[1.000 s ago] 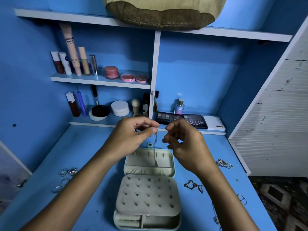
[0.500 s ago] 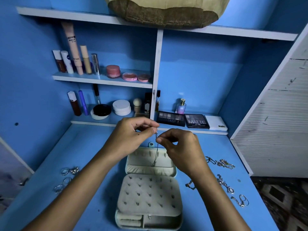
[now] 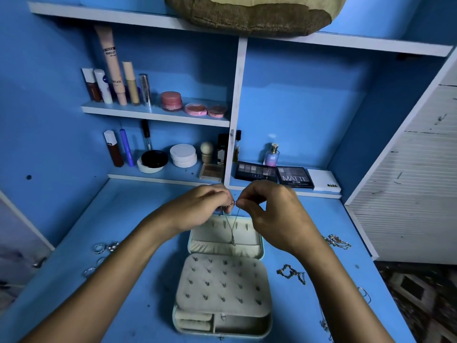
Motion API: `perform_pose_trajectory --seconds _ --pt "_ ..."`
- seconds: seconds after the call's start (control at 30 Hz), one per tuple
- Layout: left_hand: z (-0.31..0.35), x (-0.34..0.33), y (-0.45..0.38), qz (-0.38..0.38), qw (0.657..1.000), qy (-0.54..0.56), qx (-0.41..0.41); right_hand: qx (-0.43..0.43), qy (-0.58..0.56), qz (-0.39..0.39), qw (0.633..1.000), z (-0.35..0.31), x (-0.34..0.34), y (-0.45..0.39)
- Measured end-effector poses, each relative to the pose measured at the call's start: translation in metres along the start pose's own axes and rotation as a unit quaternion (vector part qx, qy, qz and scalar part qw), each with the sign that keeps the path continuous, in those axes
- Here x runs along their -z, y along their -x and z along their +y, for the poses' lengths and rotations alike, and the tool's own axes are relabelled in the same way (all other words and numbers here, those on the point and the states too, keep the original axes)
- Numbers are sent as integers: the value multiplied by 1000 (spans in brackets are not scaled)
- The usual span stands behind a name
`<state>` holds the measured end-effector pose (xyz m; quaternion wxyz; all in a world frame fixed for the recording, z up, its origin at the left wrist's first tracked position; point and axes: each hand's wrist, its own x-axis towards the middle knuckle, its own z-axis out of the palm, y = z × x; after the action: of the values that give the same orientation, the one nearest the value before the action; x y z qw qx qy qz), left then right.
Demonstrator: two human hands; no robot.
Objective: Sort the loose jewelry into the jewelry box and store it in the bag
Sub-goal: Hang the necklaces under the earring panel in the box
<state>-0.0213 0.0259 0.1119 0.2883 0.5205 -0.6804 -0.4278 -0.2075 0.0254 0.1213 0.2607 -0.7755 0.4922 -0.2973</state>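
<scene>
An open pale green jewelry box (image 3: 262, 288) with a cream lining lies on the blue desk in front of me. Above its raised lid, my left hand (image 3: 197, 209) and my right hand (image 3: 274, 214) each pinch an end of a thin silver necklace (image 3: 232, 231), whose loop hangs down in front of the lid. Several rings (image 3: 106, 247) lie on the desk to the left. Loose chains (image 3: 291, 273) and more chains (image 3: 337, 241) lie to the right. A brown and tan bag (image 3: 249, 18) sits on the top shelf.
Cosmetic tubes, jars and compacts (image 3: 170, 101) fill the small shelves behind the desk. Eyeshadow palettes (image 3: 295, 178) and a perfume bottle (image 3: 271, 155) stand at the back right. A white slatted panel (image 3: 408, 184) borders the desk on the right.
My hands have drawn together over the box lid, fingertips almost touching, and the necklace now hangs as a loop between them.
</scene>
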Motion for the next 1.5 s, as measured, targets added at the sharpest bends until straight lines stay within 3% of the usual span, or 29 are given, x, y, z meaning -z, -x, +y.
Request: perform_pose_trajectory --seconds 0.27,0.43,0.57,0.73,0.9,1.2,1.33,1.5 --pt "-13 17 12 -48 995 75 -40 -27 -122 16 992 20 1 4" --pt "-25 21 20 -24 996 81 -34 -85 -331 -11 940 24 -4 12" --pt "-32 13 20 -2 996 88 -34 -116 -393 -62 910 24 -13 11" --pt "-40 9 21 50 996 77 -16 -102 -281 -123 946 25 -23 2" --pt "-56 8 24 116 993 -16 22 -94 -108 -65 987 27 -34 -18" --pt "-67 -13 20 237 950 -192 67 -164 -32 -47 985 33 -76 -50" --pt "-70 -20 10 255 912 -310 85 -176 13 -48 983 35 -95 -57" --pt "-71 -26 1 256 889 -357 129 -182 73 -47 979 35 -112 -59"
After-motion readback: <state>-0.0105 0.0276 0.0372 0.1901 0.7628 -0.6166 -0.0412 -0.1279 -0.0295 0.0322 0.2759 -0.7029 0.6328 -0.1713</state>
